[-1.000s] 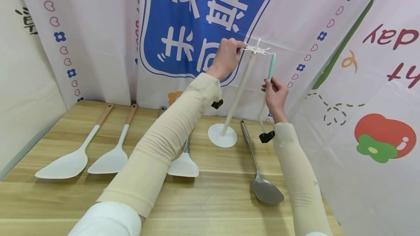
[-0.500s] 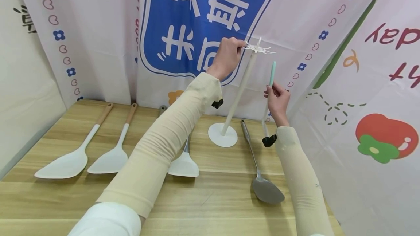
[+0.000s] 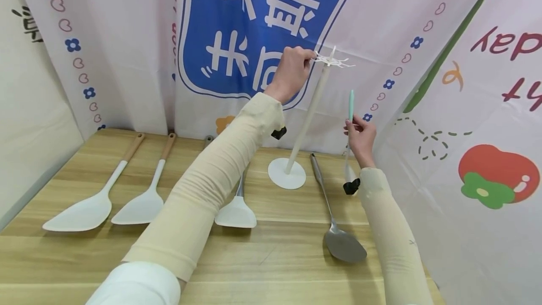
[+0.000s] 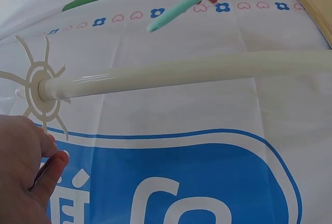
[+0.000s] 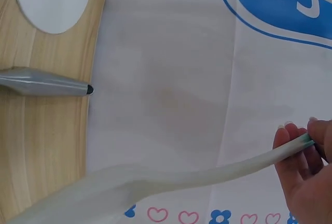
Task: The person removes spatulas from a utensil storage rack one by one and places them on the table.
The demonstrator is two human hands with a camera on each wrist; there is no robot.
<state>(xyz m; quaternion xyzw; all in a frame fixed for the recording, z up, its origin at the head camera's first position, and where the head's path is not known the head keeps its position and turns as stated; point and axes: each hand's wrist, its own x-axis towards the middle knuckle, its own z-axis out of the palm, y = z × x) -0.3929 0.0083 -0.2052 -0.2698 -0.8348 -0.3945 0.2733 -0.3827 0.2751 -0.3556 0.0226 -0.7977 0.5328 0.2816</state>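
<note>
A white utensil rack (image 3: 310, 116) with a round base stands at the table's back, hooks spread round its top. My left hand (image 3: 291, 73) pinches one hook (image 4: 64, 156) on the rack's left side. My right hand (image 3: 362, 138), lower and to the right of the hooks, grips a cooking utensil by its teal handle (image 3: 351, 105). That utensil hangs head down, apart from the rack. In the right wrist view its pale shaft (image 5: 223, 176) widens into a blurred head, cut off by the frame edge; its exact kind cannot be told.
Two white turners with wooden handles, a left one (image 3: 82, 212) and a right one (image 3: 141, 205), lie on the wooden table (image 3: 271, 272). Another white turner (image 3: 236, 213) is partly behind the left sleeve. A metal turner (image 3: 345, 244) lies right of the base. Printed cloth (image 3: 127, 51) hangs behind.
The teal handle's tip has left a hook on the rack's right. My right hand has lowered the utensil and moved slightly right. My left hand stays on its hook.
</note>
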